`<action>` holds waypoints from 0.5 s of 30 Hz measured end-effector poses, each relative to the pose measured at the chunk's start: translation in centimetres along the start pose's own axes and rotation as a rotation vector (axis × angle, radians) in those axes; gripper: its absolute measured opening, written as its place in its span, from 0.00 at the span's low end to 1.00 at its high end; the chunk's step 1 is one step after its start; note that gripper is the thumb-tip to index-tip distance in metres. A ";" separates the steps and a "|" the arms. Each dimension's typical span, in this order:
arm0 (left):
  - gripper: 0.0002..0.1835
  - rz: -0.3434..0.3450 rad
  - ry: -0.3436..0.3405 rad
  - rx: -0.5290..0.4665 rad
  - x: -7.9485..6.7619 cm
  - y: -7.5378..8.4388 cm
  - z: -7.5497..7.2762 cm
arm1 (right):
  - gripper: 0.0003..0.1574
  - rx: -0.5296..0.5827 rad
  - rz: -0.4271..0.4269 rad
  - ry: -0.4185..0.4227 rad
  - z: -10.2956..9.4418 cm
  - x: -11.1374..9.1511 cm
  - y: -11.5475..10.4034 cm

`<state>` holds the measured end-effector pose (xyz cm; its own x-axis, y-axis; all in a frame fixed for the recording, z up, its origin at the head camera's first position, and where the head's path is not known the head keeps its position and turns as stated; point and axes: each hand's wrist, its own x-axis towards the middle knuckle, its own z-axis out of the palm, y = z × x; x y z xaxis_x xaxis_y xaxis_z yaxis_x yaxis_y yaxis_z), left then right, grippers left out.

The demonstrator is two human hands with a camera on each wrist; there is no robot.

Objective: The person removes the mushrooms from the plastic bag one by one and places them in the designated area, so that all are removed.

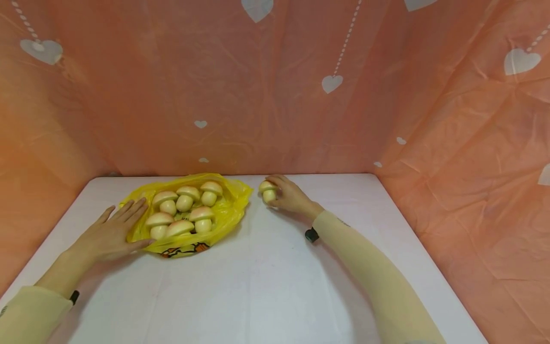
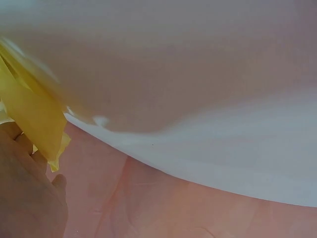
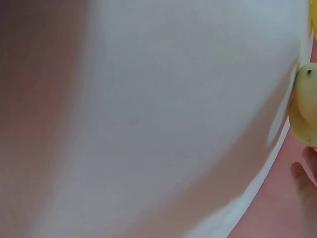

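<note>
A yellow plastic bag (image 1: 234, 203) lies spread on the left part of the table, its mouth wide. Several toy-like mushrooms (image 1: 202, 214) with pale stems and pinkish-cream caps sit inside it. My left hand (image 1: 112, 232) rests at the bag's left edge with fingers spread and fairly straight; the left wrist view shows those fingers against the yellow plastic (image 2: 37, 116). To the right of the bag, my right hand (image 1: 292, 197) grips one more mushroom (image 1: 269, 192) from its right side, cap up. Part of that mushroom (image 3: 307, 106) shows at the edge of the right wrist view.
A white-covered table (image 1: 258, 286) fills the lower scene. Orange-pink cloth (image 1: 266, 95) with white hearts hangs along the back and sides, right at the table's far edge. Both forearms, in pale sleeves (image 1: 365, 260), reach in from the front.
</note>
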<state>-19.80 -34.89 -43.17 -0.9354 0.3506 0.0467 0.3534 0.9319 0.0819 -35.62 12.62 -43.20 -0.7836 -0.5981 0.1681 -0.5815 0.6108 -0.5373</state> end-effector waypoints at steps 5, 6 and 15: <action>0.57 0.004 0.002 -0.003 0.1 0.0 0.0 | 0.50 0.007 0.017 0.069 -0.3 0.1 -0.4; 0.57 0.006 0.005 -0.003 0.1 0.0 0.0 | 0.50 0.011 0.017 0.086 -0.4 0.1 -0.6; 0.56 0.006 0.006 -0.006 0.0 -0.2 0.3 | 0.44 0.141 -0.070 0.234 -1.0 1.1 -4.4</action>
<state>-19.91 -34.99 -43.47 -0.9331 0.3557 0.0532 0.3592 0.9291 0.0878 -34.11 9.79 -39.79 -0.7813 -0.4900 0.3866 -0.6128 0.4842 -0.6246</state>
